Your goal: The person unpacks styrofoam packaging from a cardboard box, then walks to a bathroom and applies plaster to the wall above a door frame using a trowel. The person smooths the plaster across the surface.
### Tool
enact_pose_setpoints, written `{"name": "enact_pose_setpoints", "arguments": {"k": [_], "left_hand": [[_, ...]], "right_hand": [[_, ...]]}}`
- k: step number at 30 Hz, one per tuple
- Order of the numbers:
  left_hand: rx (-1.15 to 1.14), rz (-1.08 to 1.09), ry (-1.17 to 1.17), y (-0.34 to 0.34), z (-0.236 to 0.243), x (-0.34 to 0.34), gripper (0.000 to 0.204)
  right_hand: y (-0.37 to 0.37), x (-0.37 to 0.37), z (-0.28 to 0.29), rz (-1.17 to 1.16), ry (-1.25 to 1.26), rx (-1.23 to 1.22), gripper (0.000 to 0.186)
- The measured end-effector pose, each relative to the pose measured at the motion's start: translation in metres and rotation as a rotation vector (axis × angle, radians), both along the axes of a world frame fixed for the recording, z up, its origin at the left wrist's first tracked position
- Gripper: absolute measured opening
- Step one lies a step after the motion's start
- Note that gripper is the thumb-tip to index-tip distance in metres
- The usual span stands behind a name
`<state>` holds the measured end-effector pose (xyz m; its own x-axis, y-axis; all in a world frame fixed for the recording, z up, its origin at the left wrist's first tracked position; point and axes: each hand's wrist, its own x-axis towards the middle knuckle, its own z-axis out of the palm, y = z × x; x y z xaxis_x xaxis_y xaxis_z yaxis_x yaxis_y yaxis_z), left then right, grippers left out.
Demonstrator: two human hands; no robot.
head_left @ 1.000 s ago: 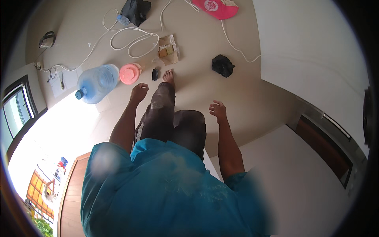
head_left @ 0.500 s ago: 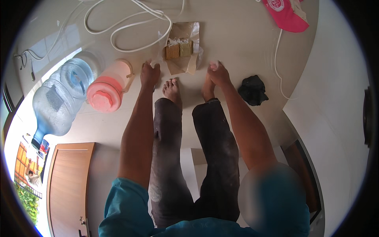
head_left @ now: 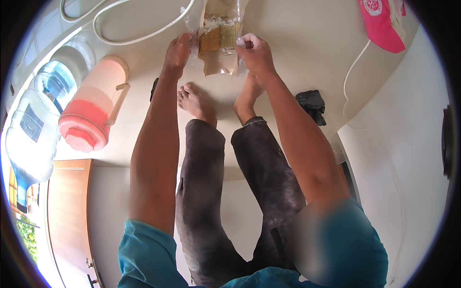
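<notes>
A brown paper wrapper (head_left: pixel 220 66) with crinkled clear plastic (head_left: pixel 189 19) lies on the floor beyond my feet. Inside are two tan blocks (head_left: pixel 211 41) side by side, with white shreds along their top. My left hand (head_left: pixel 178 53) is closed on the plastic at the wrapper's left. My right hand (head_left: pixel 254 55) pinches the plastic at its right edge. Below the hands are my bare feet (head_left: pixel 196 102), and a small dark object (head_left: pixel 153 89) is partly hidden behind my left forearm.
At left lie a pink-lidded jug (head_left: pixel 84 122) and a large blue water bottle (head_left: pixel 31 127). White cable (head_left: pixel 149 35) loops across the floor. A pink cloth item (head_left: pixel 386 29) and a black bag (head_left: pixel 311 103) are on the right. A wooden door (head_left: pixel 67 201) is behind me at lower left.
My view has tilted down over the floor. Both hands have moved forward from beside my legs to the wrapper and have closed on its plastic.
</notes>
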<state>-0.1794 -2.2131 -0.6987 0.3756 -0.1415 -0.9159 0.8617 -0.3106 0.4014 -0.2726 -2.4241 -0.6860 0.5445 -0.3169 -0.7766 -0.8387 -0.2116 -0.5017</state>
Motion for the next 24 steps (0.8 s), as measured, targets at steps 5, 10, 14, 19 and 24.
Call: {"name": "enact_pose_setpoints", "arguments": {"k": [5, 10, 14, 19, 24], "left_hand": [[-0.135, 0.179, 0.007, -0.037, 0.009, -0.005, 0.048], [-0.142, 0.213, 0.055, -0.049, 0.013, -0.004, 0.044], [-0.246, 0.157, 0.06, -0.053, 0.017, -0.004, 0.038], [-0.231, -0.041, 0.105, -0.06, 0.013, -0.002, 0.045], [-0.234, -0.048, 0.043, -0.061, 0.007, -0.004, 0.057]], "right_hand": [[-0.008, 0.007, 0.006, -0.006, -0.086, 0.014, 0.028], [-0.006, 0.015, 0.0, 0.039, -0.126, -0.032, 0.03], [-0.004, 0.016, 0.0, 0.055, -0.138, -0.002, 0.031], [-0.006, 0.01, 0.003, -0.035, -0.218, -0.036, 0.023], [-0.009, 0.003, -0.008, -0.155, -0.364, -0.159, 0.016]]}}
